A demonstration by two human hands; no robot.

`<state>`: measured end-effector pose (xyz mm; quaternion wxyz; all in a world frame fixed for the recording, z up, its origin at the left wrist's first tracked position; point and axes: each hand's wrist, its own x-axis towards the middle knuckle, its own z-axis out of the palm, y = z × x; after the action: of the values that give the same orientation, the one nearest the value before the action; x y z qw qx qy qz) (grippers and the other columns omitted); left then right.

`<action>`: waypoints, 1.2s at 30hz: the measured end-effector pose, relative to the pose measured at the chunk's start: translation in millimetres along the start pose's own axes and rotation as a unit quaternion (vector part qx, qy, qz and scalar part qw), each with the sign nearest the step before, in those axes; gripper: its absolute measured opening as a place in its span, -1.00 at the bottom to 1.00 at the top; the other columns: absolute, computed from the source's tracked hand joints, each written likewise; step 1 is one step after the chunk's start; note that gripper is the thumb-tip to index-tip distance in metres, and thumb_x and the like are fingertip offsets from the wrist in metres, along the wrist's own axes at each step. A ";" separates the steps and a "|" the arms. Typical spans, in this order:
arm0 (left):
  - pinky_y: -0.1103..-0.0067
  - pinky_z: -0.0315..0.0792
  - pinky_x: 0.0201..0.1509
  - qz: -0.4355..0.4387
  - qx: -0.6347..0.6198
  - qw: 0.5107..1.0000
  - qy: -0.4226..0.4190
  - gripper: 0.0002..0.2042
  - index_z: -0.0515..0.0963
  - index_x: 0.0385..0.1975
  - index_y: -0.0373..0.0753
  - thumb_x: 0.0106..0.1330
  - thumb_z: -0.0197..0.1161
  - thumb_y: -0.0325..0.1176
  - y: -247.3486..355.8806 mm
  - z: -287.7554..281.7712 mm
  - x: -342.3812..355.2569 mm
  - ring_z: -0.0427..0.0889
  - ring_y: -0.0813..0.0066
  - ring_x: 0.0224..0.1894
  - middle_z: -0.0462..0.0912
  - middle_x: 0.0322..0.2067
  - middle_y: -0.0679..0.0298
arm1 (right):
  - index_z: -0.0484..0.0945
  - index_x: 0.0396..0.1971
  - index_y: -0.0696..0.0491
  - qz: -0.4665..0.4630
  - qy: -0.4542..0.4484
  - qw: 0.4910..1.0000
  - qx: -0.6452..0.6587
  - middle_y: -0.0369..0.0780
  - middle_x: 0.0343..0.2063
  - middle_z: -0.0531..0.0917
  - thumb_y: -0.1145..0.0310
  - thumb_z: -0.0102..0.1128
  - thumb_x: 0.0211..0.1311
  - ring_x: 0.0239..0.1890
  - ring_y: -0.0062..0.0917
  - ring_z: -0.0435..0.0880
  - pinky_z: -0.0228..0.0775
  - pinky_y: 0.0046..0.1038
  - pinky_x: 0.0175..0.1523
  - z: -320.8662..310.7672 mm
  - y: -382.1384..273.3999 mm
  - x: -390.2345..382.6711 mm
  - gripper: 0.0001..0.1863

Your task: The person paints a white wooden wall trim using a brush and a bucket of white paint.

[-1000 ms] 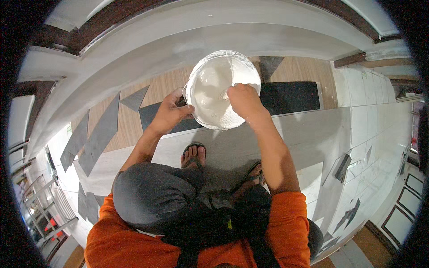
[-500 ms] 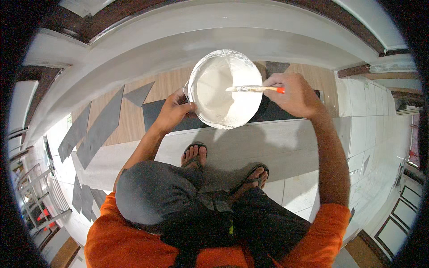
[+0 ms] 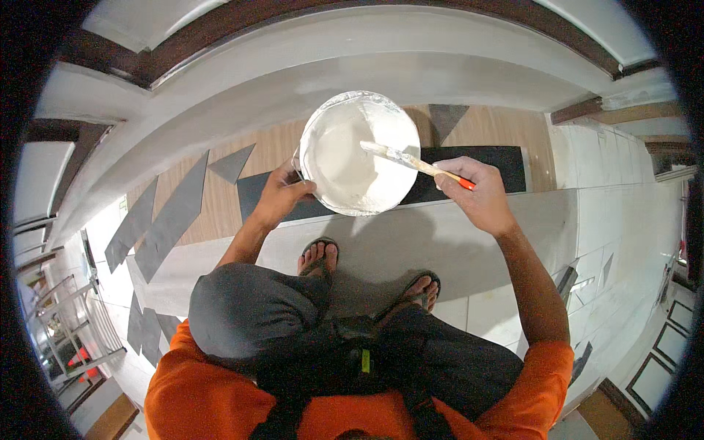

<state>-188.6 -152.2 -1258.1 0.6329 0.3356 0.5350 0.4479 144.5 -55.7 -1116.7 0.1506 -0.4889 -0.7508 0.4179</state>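
A white bucket (image 3: 337, 161) of creamy white mixture sits in front of me; whether it rests on the floor or is held above it, I cannot tell. Its side is gripped by my left hand (image 3: 286, 189), fingers around the rim. My right hand (image 3: 473, 189) is closed on the red-tipped end of a brush-like tool (image 3: 396, 154), whose coated, pale end lies over the bucket's opening. Under and beside the bucket are a long black strip (image 3: 499, 169) and wood-look flooring (image 3: 535, 139).
Angular grey cut pieces (image 3: 170, 214) lie at the left, others at right. My sandalled feet stand on a pale grey surface (image 3: 506, 242) below the bucket. A metal ladder (image 3: 77, 330) is at far left. A wall (image 3: 345, 37) curves across the top.
My right hand has drawn the tool up out of the mixture and moved rightward, turning it across the rim. The bucket has shifted slightly left in view, my left hand still on it.
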 end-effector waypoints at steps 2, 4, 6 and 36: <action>0.46 0.60 -0.01 0.008 0.001 1.000 0.002 -0.60 0.47 0.09 -0.33 0.22 0.25 -0.50 1.2 4.2 -0.8 0.66 0.40 -0.10 0.65 -0.10 0.17 | 0.66 -0.13 0.21 -0.004 0.008 0.999 0.031 -0.23 -0.34 0.73 0.34 0.31 0.27 -0.31 -0.68 0.62 0.47 -0.56 -0.18 -0.7 7.2 -0.4 -0.73; 0.46 0.60 -0.01 0.017 0.002 1.000 0.005 -0.61 0.47 0.08 -0.34 0.22 0.24 -0.51 -0.3 5.8 -0.3 0.66 0.40 -0.11 0.65 -0.11 0.15 | 0.66 -0.14 0.22 -0.001 0.015 0.997 0.072 -0.24 -0.33 0.74 0.34 0.32 0.28 -0.30 -0.69 0.62 0.47 -0.57 -0.18 -2.3 10.5 -0.4 -0.73; 0.45 0.60 -0.02 0.019 0.029 0.999 0.007 -0.61 0.47 0.08 -0.34 0.23 0.24 -0.50 -2.3 6.5 0.8 0.67 0.40 -0.12 0.65 -0.12 0.15 | 0.66 -0.14 0.22 -0.008 0.016 0.997 0.070 -0.24 -0.33 0.74 0.33 0.33 0.27 -0.30 -0.70 0.62 0.47 -0.58 -0.18 -7.6 8.1 0.3 -0.72; 0.40 0.61 0.03 -0.004 -0.049 0.999 0.018 -0.65 0.50 0.05 -0.33 0.24 0.25 -0.50 -5.5 20.7 2.2 0.67 0.36 -0.08 0.63 -0.09 0.15 | 0.64 -0.08 0.17 0.047 0.011 0.987 0.152 -0.32 -0.42 0.68 0.30 0.27 0.34 -0.51 -0.79 0.44 0.27 -0.68 -0.44 -20.0 22.0 0.5 -0.72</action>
<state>-167.1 -151.0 -1259.7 0.6408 0.2939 0.5253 0.4766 170.4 -41.9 -1121.8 0.2116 -0.4997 -0.6531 0.5282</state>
